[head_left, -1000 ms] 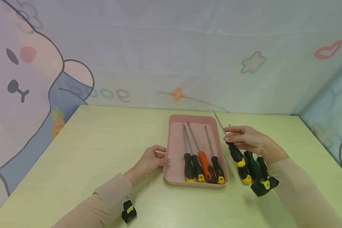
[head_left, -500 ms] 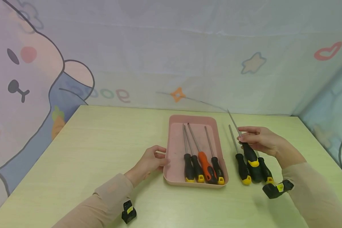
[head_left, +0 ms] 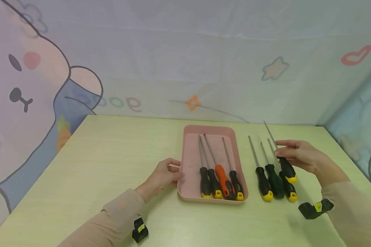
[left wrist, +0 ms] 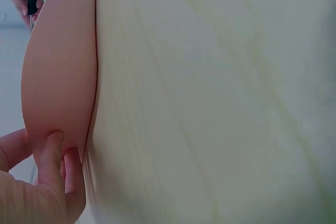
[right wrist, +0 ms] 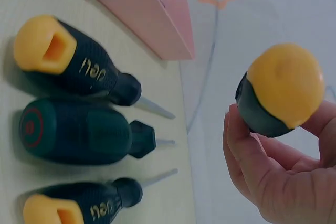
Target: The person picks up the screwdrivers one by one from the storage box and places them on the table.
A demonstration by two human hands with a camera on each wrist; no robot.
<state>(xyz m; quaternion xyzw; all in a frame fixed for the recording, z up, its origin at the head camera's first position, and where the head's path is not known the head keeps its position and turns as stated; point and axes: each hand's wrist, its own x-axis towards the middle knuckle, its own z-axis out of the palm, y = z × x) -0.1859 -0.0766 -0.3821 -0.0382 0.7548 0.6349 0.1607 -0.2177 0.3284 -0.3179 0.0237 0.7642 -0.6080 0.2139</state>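
In the head view my right hand holds a black-and-yellow screwdriver near where shaft meets handle, its tip pointing up and away. It overlaps the rightmost of three screwdrivers on the table: a black-and-yellow one, a dark green one and another black-and-yellow one. The right wrist view shows the held screwdriver's yellow butt end above my fingers. My left hand grips the left wall of a pink tray; in the left wrist view its fingers bend against that wall.
Inside the tray lie several screwdrivers, black-and-yellow ones and an orange-and-black one, tips toward the back. A printed cloth hangs behind the pale wooden table. Each sleeve carries a small black wrist camera.
My right hand has moved right with its screwdriver, from beside the tray across to the rightmost loose screwdriver, uncovering the others. My left hand and the tray have stayed put.
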